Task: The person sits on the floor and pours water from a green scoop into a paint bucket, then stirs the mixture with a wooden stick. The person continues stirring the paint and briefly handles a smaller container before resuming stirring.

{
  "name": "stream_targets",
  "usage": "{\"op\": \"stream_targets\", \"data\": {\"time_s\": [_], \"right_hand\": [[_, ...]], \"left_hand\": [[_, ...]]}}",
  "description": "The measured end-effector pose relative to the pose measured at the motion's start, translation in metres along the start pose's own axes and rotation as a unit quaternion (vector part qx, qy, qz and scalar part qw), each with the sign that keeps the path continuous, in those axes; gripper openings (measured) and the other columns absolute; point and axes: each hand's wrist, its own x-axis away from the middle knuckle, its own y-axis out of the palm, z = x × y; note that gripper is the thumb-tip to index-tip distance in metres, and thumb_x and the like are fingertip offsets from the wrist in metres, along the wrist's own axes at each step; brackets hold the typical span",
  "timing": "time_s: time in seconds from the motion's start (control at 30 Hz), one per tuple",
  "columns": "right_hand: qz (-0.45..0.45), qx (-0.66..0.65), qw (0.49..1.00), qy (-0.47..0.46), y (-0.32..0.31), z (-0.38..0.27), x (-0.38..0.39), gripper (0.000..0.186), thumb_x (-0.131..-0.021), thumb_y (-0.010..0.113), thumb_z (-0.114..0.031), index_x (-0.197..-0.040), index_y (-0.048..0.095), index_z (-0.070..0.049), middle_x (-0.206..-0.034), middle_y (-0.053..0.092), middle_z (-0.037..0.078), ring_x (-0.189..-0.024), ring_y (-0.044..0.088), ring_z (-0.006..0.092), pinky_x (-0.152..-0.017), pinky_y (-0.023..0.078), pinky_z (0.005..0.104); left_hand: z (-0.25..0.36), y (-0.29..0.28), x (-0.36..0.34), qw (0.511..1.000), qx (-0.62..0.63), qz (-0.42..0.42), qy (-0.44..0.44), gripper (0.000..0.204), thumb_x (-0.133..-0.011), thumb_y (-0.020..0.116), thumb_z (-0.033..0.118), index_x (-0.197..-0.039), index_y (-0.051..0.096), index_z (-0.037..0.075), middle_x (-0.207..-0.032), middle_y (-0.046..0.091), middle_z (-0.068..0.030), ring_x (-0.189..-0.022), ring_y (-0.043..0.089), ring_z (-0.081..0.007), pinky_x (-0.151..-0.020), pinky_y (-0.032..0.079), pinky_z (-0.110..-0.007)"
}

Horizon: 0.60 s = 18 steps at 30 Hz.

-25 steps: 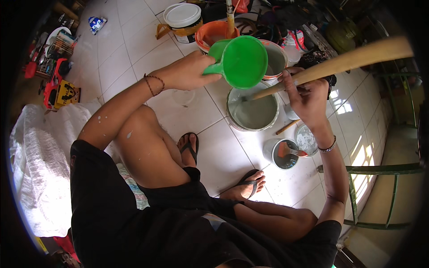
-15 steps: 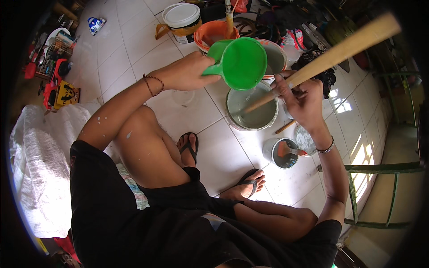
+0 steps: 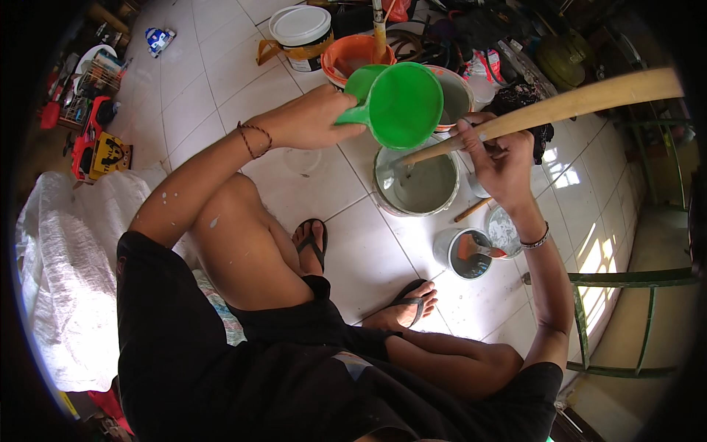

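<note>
My left hand [image 3: 318,118] is closed round the handle of a green dipper [image 3: 405,105], tilted so that its open mouth shows, above the far rim of a bucket. My right hand [image 3: 498,158] grips a long wooden stick [image 3: 574,105] whose lower end reaches into that bucket [image 3: 420,210], which holds greyish liquid. The stick's upper end points out to the right. Nearer me stands a small can [image 3: 448,254] with an orange-handled paintbrush [image 3: 475,249] across its mouth. Beside it is a round lid or dish with whitish smears [image 3: 504,230].
Behind the dipper are an orange pail [image 3: 335,55], another bucket [image 3: 458,92] and a white-lidded tub [image 3: 300,26]. A green metal railing [image 3: 633,278] stands at the right. On the left lie a white sack [image 3: 66,258] and a red and yellow toy [image 3: 103,151].
The stick's upper end has swung down and toward me, and its lower end has moved to the bucket's far left side. The dipper has barely shifted.
</note>
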Motion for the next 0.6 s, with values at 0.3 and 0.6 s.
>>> {"op": "stream_targets", "data": {"time_s": [0.3, 0.6], "right_hand": [[-0.062, 0.032, 0.996, 0.048, -0.007, -0.023, 0.002, 0.01, -0.094, 0.072, -0.001, -0.09, 0.072, 0.008, -0.091, 0.078, 0.014, -0.064, 0.071, 0.0103, -0.052, 0.054, 0.0231], [-0.017, 0.075, 0.996, -0.039, -0.003, -0.008, 0.004, 0.013, -0.094, 0.072, -0.001, -0.087, 0.07, 0.01, -0.092, 0.079, 0.01, -0.062, 0.07, 0.0104, -0.049, 0.051, 0.0246]], "left_hand": [[0.008, -0.01, -0.001, 0.994, 0.091, -0.021, -0.059, 0.029, -0.099, 0.065, 0.026, -0.098, 0.063, -0.003, -0.062, 0.062, -0.0111, -0.049, 0.063, -0.0219, -0.05, 0.051, -0.033], [0.015, -0.018, 0.004, 0.981, 0.154, -0.024, -0.116, 0.032, -0.101, 0.064, 0.028, -0.09, 0.06, -0.001, -0.056, 0.056, -0.0039, -0.041, 0.057, -0.0119, -0.039, 0.045, -0.027]]}}
